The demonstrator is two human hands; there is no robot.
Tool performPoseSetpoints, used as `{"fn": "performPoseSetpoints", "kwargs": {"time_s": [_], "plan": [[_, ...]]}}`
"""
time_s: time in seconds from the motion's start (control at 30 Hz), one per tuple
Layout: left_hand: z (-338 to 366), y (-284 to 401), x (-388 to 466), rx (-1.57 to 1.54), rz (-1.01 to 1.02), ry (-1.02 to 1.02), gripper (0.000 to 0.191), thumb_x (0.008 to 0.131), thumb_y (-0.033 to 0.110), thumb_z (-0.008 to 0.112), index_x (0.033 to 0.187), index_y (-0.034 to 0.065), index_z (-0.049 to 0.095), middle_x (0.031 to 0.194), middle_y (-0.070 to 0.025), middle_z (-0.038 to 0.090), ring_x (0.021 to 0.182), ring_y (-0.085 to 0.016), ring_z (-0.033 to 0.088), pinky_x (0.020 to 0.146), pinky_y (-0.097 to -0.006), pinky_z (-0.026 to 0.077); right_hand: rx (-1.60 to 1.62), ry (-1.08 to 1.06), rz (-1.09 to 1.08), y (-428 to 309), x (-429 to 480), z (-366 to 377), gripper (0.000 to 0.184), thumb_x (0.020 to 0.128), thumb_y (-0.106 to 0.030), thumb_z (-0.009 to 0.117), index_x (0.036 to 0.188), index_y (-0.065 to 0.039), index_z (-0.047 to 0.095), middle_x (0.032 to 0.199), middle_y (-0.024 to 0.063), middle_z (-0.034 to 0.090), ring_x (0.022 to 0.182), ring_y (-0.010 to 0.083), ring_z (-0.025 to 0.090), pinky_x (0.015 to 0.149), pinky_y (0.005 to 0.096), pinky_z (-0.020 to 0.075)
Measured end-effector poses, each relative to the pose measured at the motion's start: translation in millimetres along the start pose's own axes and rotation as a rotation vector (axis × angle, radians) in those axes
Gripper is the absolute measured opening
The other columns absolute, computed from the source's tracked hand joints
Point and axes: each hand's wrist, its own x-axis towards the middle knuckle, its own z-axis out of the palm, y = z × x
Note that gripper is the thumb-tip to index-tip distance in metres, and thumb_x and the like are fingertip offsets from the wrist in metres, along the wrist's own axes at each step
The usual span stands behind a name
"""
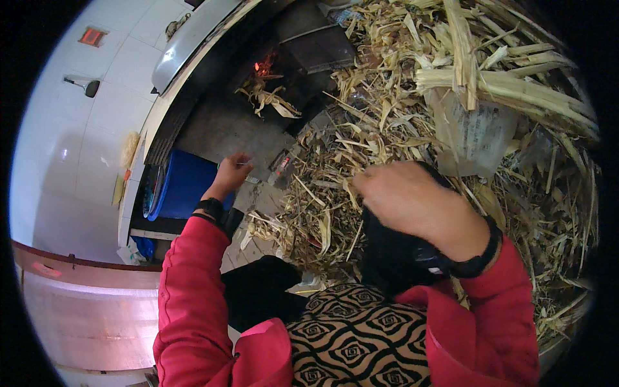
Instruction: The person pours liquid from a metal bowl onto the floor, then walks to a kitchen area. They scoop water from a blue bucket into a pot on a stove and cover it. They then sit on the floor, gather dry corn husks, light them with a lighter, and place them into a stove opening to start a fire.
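My left hand (234, 170) hangs above the floor beside a blue plastic tub (186, 188), its fingers pinched on what looks like a thin pale object, too small to name. My right hand (406, 196) is over my dark-clad right knee, fingers curled down at the edge of a heap of dry corn husks and stalks (324, 208); its fingertips are hidden, so I cannot tell whether they hold anything. Ahead, embers glow in a fire (263, 66), with a bunch of dry husks (273, 102) sticking out towards me. A small red and white item (285, 163) lies between my hands.
A dark panel (319, 48) stands beside the fire. Split stalks (508, 87) and a torn translucent plastic sheet (474, 130) lie on the pile at right. Overhanging at left is a counter edge (145, 150), below a tiled wall (106, 116).
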Motion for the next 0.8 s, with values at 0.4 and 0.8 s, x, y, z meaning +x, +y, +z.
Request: {"fn": "performPoseSetpoints", "kwargs": {"time_s": [0.4, 0.8], "plan": [[57.9, -15.5, 63.4, -0.599, -0.342, 0.015, 0.043, 0.084, 0.026, 0.065, 0.116, 0.0005, 0.052, 0.101, -0.0083, 0.061, 0.087, -0.016, 0.061, 0.065, -0.03, 0.049, 0.05, -0.125, -0.424, -9.5, 114.4, 45.1, 0.01, 0.072, -0.01, 0.057, 0.078, -0.003, 0.062, 0.075, 0.0119, 0.063, 0.073, 0.0276, 0.064, 0.061, 0.0374, 0.0515], [111.5, -43.4, 214.0, -0.779, -0.519, 0.221, 0.063, 0.075, 0.038, 0.074, 0.115, -0.0042, 0.051, 0.086, -0.0065, 0.058, 0.068, -0.015, 0.058, 0.05, -0.0268, 0.041, -0.001, -0.309, -0.102, 63.1, 134.0, 39.5, 0.019, 0.075, -0.014, 0.052, 0.085, 0.0, 0.06, 0.083, 0.0137, 0.059, 0.08, 0.0272, 0.061, 0.068, 0.0351, 0.0484]]}}
